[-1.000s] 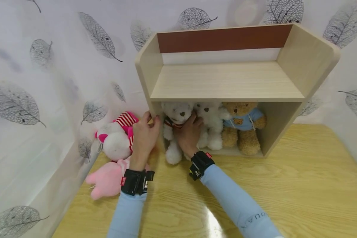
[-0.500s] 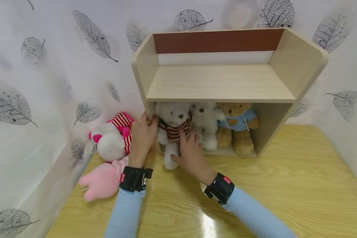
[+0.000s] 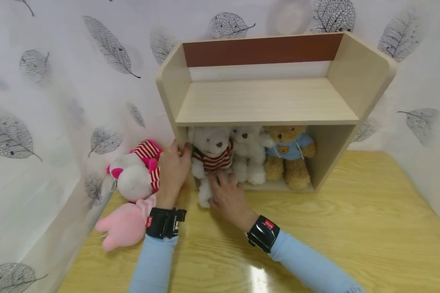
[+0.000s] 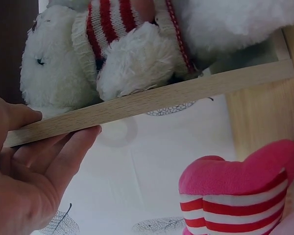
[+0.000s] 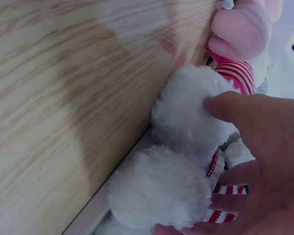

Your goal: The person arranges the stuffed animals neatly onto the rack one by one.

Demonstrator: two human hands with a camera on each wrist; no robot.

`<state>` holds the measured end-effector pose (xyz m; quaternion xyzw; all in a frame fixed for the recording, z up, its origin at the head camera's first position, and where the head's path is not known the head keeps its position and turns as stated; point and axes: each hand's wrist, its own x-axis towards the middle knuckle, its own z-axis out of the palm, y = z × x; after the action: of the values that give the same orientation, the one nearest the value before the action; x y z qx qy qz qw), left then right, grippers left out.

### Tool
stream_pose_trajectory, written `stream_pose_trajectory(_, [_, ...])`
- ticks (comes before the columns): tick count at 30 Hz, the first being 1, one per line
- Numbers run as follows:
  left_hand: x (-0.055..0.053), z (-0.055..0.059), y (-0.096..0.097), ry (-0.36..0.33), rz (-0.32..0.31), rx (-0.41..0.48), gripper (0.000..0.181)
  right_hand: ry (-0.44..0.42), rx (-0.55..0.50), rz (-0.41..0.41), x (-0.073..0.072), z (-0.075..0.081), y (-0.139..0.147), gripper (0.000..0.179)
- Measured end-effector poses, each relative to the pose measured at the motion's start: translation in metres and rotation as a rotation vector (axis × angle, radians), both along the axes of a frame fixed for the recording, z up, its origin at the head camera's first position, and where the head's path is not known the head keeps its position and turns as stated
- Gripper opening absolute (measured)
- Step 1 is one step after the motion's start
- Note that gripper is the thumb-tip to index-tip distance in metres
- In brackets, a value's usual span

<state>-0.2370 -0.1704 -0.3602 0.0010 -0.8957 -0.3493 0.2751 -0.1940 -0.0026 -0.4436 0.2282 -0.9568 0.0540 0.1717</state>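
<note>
Pinching the front edge of the left side panel (image 4: 152, 99) with the left grip (image 3: 174, 169), set narrow around the wood, thumb on the inner face and fingers on the outer. Touching the white bear in the red-and-white striped sweater (image 3: 216, 162) with the right grip (image 3: 232, 201), held wide, with the thumb on one plush leg and the other fingers reaching over the second leg toward the sweater's hem. Finding that bear seated at the left end of the lower compartment (image 3: 328, 146) of the pale shelf unit (image 3: 267, 99), just beside the panel, facing out, with a foot poking past the bottom board (image 3: 276, 186). Seeing next to it a plain white bear (image 3: 252, 156), close against the first, then a brown bear (image 3: 297, 173) in a light blue hooded top (image 3: 287, 150), toward the right side of the same compartment. Noting, on the worktop (image 3: 370, 203) outside the shelf unit and near the left grip, a white plush with pink ears (image 3: 133, 185) and red-striped clothing, plus a pink plush (image 3: 122, 228) lying close to it. Wearing black wrist straps (image 3: 263, 234) and light blue sleeves (image 3: 154, 262), before a white leaf-printed backdrop (image 3: 69, 89).
</note>
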Motion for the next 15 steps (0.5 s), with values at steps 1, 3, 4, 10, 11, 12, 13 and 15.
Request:
stream_pose_trajectory(1, [0.000,0.001,0.000,0.003,0.004,0.003,0.028,0.026,0.012,-0.007,-0.001,-0.002,-0.001,0.078])
stream_pose_trajectory(3, [0.000,0.002,0.000,0.005,0.007,0.005,0.027,0.081,0.019,-0.021,-0.004,-0.005,-0.004,0.075])
stream_pose_trajectory(4, [0.000,0.002,0.000,0.004,0.004,0.007,0.027,0.104,0.021,-0.030,-0.005,-0.008,-0.005,0.074])
stream_pose_trajectory(10, [0.002,0.000,0.000,0.016,-0.006,0.007,0.026,0.221,-0.009,-0.065,-0.014,-0.018,-0.013,0.063])
stream_pose_trajectory(11, [0.002,0.000,0.001,0.016,-0.005,0.007,0.026,0.244,-0.015,-0.072,-0.016,-0.018,-0.014,0.060])
stream_pose_trajectory(12, [0.002,0.000,0.001,0.017,-0.004,0.004,0.026,0.275,-0.020,-0.081,-0.018,-0.018,-0.015,0.057])
stream_pose_trajectory(13, [0.002,0.000,0.000,0.015,-0.004,0.004,0.026,0.298,-0.028,-0.088,-0.020,-0.018,-0.017,0.054])
stream_pose_trajectory(15, [0.002,0.001,0.000,0.005,-0.008,0.007,0.026,0.320,-0.039,-0.102,-0.023,-0.018,-0.020,0.052])
